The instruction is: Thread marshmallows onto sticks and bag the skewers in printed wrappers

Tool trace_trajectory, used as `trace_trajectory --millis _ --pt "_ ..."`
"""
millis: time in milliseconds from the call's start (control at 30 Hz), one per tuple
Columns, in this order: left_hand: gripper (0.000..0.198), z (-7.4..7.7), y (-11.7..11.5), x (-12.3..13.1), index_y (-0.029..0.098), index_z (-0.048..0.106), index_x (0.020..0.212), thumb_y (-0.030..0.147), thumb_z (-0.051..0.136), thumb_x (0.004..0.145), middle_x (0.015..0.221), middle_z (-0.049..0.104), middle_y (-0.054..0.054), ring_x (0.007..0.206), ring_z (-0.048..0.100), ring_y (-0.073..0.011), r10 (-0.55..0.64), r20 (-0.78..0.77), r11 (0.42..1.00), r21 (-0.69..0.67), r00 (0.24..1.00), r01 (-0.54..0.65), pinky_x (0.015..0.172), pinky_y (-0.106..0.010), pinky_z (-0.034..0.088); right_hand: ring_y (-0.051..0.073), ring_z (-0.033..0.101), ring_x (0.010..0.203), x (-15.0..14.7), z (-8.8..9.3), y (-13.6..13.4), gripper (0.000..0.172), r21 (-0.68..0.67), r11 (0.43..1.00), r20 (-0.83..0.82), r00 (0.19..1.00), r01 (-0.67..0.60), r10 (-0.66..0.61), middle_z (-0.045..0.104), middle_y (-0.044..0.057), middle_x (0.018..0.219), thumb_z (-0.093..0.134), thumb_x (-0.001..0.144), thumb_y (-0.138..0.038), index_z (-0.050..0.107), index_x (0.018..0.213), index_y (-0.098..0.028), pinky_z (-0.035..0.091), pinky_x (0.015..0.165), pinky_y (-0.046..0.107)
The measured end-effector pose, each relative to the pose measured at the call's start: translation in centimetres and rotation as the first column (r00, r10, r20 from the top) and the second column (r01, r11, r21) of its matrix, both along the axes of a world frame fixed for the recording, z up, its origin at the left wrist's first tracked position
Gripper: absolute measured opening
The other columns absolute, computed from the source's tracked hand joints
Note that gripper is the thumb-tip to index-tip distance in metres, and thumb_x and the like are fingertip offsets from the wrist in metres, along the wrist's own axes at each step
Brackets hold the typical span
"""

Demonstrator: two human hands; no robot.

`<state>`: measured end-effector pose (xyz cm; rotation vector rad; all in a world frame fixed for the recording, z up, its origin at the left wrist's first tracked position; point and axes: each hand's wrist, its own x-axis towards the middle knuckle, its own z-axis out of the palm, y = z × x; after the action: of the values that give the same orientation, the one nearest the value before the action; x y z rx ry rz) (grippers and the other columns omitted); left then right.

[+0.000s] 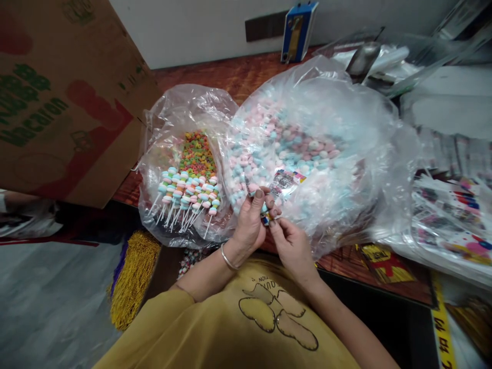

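Observation:
My left hand (250, 219) is closed, its thumb and fingers pinching a small printed wrapper (265, 219) with pink and blue candy showing at the fingers. The thumb and index finger of my right hand (294, 247) close on the wrapper's lower end. Just beyond the hands, a clear printed bag (285, 183) rests over a large plastic bag (369, 148) of pink, white and blue candies (307, 146). To the left, candy sticks (190, 192) with white stems lie in another plastic bag (184, 100), beside small multicoloured ring candies (199, 154).
A big cardboard box (69, 102) stands at the left. Stacks of printed bags (453, 220) lie on the right. A blue box (299, 33) is at the wall. Yellow fringe (136, 279) hangs below the wooden table (215, 72) edge.

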<state>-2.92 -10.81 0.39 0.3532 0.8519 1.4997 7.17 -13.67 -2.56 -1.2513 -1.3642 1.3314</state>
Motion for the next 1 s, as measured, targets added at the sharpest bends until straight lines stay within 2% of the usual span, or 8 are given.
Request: trace_trajectory --millis 100,200,400,567,667,833,933,1000 --pt "0.045 -0.4 -0.3 0.3 0.02 0.062 0.096 0.056 0.083 0.077 0.069 0.054 0.005 0.062 0.058 -0.0097 -0.01 0.006 1.0 -0.013 1.0 0.01 0.064 -0.023 0.05 0.015 0.049 0.066 -0.2 0.1 0.3 0.036 0.008 1.0 0.025 1.0 0.018 -0.019 0.057 -0.001 0.067 0.06 0.092 -0.049 0.063 0.073 -0.018 0.042 0.062 0.026" --pt "0.045 -0.6 0.1 -0.2 0.019 0.062 0.096 0.054 0.084 0.078 0.07 0.056 0.004 0.063 0.058 -0.0097 -0.023 0.045 0.999 -0.023 0.999 0.024 0.065 -0.024 0.051 0.014 0.051 0.062 -0.1 -0.2 0.3 0.035 -0.102 0.994 -0.166 0.986 -0.025 0.008 0.058 -0.001 0.067 0.065 0.089 -0.053 0.066 0.08 -0.019 0.044 0.059 0.026" --pt "0.049 -0.3 1.1 -2.2 0.016 0.064 0.103 0.05 0.087 0.076 0.066 0.054 0.008 0.053 0.051 -0.0048 -0.024 0.112 0.999 0.04 0.993 0.019 0.066 -0.022 0.051 0.006 0.019 0.037 0.6 -1.0 -1.3 0.038 -0.4 0.844 -0.524 0.845 -0.357 0.109 0.031 -0.014 0.049 0.067 0.089 -0.059 0.063 0.089 -0.021 0.024 0.037 0.021" --pt "0.045 -0.7 0.1 -0.7 0.018 0.06 0.091 0.047 0.089 0.073 0.056 0.045 0.012 0.05 0.052 -0.0062 -0.076 -0.016 0.997 -0.005 0.997 0.076 0.07 -0.024 0.051 0.012 0.05 0.057 0.3 -1.3 -2.0 0.03 -0.021 0.995 -0.139 0.985 -0.101 0.097 0.057 -0.002 0.065 0.06 0.097 -0.046 0.063 0.082 -0.02 0.041 0.054 0.024" --pt "0.047 -1.2 -0.6 0.3 0.018 0.06 0.092 0.046 0.09 0.07 0.062 0.056 0.007 0.066 0.064 -0.0116 -0.11 -0.051 0.994 -0.035 0.993 0.108 0.075 -0.025 0.051 0.015 0.059 0.067 0.2 -1.4 -1.6 0.026 0.19 0.982 0.064 0.998 -0.011 -0.001 0.066 0.001 0.074 0.054 0.1 -0.037 0.064 0.084 -0.02 0.046 0.063 0.026" --pt "0.053 -2.4 -1.3 -0.1 0.018 0.06 0.107 0.046 0.089 0.072 0.092 0.07 -0.002 0.082 0.069 -0.0145 -0.232 -0.161 0.973 -0.056 0.959 0.226 0.08 -0.027 0.053 0.015 0.061 0.064 0.6 -1.4 -1.0 0.02 0.314 0.946 0.113 0.986 0.084 -0.125 0.068 0.0 0.075 0.053 0.101 -0.031 0.066 0.092 -0.02 0.046 0.061 0.024" --pt "0.048 -3.2 -1.5 -1.3 0.02 0.058 0.113 0.042 0.084 0.079 0.104 0.068 -0.004 0.089 0.068 -0.0153 -0.087 -0.448 0.993 0.032 0.89 0.113 0.081 -0.029 0.055 0.013 0.055 0.056 0.8 -1.3 -1.0 0.02 0.36 0.927 0.157 0.972 0.109 -0.176 0.061 -0.003 0.066 0.053 0.102 -0.029 0.064 0.087 -0.02 0.042 0.054 0.023" --pt "0.033 -3.5 -1.7 -2.1 0.021 0.06 0.109 0.036 0.078 0.086 0.103 0.067 -0.004 0.092 0.067 -0.0152 0.113 -0.686 0.981 0.191 0.719 0.027 0.083 -0.029 0.055 0.012 0.053 0.054 0.9 -1.3 -1.2 0.019 0.39 0.915 0.205 0.959 0.104 -0.196 0.058 -0.004 0.064 0.053 0.102 -0.028 0.063 0.088 -0.02 0.039 0.052 0.022"
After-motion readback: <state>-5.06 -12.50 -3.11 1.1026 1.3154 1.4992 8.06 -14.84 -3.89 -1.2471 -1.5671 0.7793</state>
